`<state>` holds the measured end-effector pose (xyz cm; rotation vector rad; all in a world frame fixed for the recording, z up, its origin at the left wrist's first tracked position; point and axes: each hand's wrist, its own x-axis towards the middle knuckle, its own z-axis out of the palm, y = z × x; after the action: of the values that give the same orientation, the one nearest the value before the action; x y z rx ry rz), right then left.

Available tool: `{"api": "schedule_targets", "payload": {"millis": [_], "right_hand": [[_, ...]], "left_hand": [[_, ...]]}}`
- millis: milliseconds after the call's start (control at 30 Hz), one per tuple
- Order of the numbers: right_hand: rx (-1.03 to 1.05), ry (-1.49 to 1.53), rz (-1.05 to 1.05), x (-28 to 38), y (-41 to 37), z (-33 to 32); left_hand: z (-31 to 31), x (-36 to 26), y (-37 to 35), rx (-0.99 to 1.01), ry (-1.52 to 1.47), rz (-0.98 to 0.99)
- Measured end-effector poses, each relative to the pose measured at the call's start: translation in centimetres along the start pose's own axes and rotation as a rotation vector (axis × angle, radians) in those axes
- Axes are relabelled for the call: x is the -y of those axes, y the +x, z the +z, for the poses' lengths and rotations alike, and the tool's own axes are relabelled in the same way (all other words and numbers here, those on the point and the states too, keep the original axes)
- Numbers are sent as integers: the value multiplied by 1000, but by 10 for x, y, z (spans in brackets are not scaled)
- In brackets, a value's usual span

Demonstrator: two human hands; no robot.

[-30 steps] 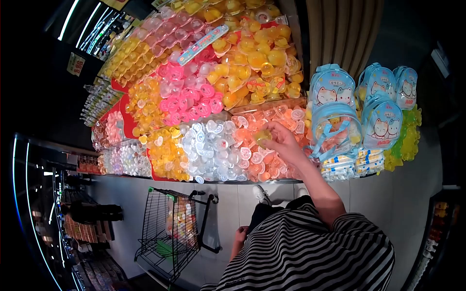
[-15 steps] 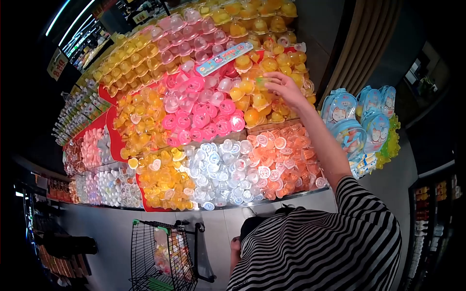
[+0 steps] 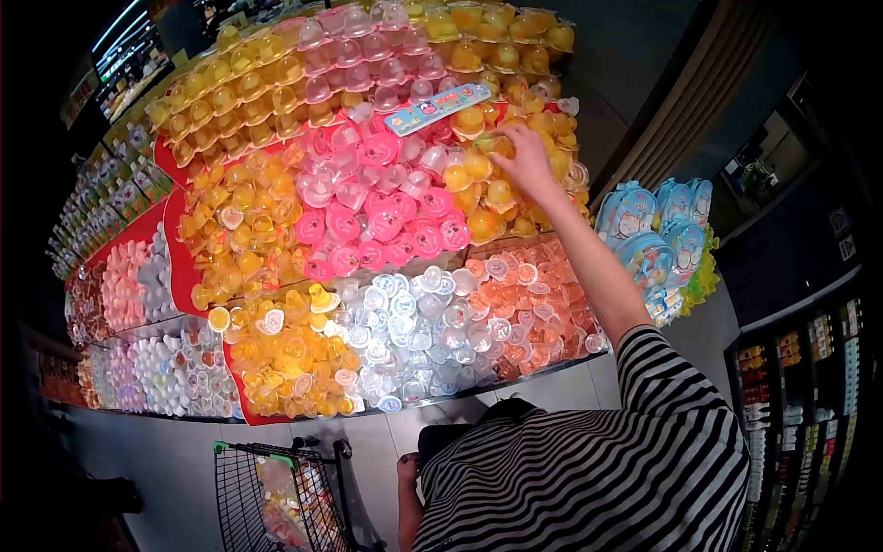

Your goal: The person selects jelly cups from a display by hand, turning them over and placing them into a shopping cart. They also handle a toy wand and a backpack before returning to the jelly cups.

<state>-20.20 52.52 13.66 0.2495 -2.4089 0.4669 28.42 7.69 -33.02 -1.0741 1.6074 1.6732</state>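
In the head view, the right hand (image 3: 526, 158) reaches over the display, thumb and fingers bent toward each other in a pinch around a small, translucent yellow-green plastic cup (image 3: 486, 143). The cup sits at the fingertips, above the glossy, dome-shaped yellow-orange cups (image 3: 497, 193) and just below the long pale-blue printed strip (image 3: 439, 109). Its greenish tint sets it apart from them — a rounded, shiny, see-through patch — though the fingers hide part of it and its edges blur into the yellow behind. Left of the hand lie bright pink cups with round lids (image 3: 386, 225); nearer the body are clear, white-lidded cups (image 3: 405, 313) and peach-orange cups (image 3: 543, 313). The left hand (image 3: 407, 469) hangs low beside the striped shirt (image 3: 589, 469), fingers apparently curled — whether it holds anything, I cannot tell. Near it stands a black wire shopping cart with green corners (image 3: 267, 449).
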Motion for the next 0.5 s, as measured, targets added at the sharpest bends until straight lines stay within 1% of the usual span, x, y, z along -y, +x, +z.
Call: {"api": "schedule_targets", "payload": {"millis": [100,133,200,233,267,300,333,367,400,433,467,500], "right_hand": [[15,-38,8,5,-2,4],[24,-38,3,1,0,5],[39,-41,-14,0,0,7],[73,-49,15,5,1,2],[79,-51,20,7,3,3],[84,-76,24,8,4,4],[65,-49,-23,2,6,9],[69,-54,-19,1,8,12],[86,-45,23,6,10,11],[78,-46,34,5,11,12],[63,-57,2,3,12,14],[47,-71,-26,2,11,15]], "left_hand": [[-13,4,15,41,91,138],[-18,6,23,37,78,200],[-25,-1,30,28,204,200],[-27,-14,26,47,210,136],[-27,-30,15,39,171,77],[-28,-34,18,33,106,90],[-32,-40,20,41,111,131],[-36,-45,22,48,144,208],[-40,-38,35,25,176,381],[-43,-55,24,-43,360,427],[-43,-69,10,-87,467,464],[-41,-96,-20,-125,578,498]]}}
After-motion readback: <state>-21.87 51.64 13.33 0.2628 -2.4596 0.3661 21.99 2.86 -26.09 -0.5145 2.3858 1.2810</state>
